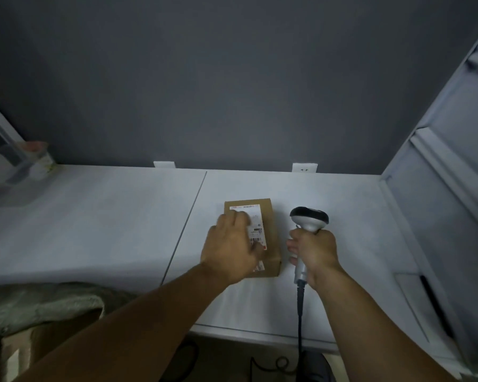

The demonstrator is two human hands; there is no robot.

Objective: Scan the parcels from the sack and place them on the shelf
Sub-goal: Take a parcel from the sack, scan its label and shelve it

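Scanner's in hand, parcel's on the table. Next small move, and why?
Probably slide the left hand aside: it covers part of the label on the parcel, and the right hand holds the scanner beside it, so a clear barcode seems the only thing missing.

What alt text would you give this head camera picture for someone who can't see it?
A person's left hand rests on a cardboard parcel on a white table, while the right hand grips a corded barcode scanner beside it. A sack lies at lower left.
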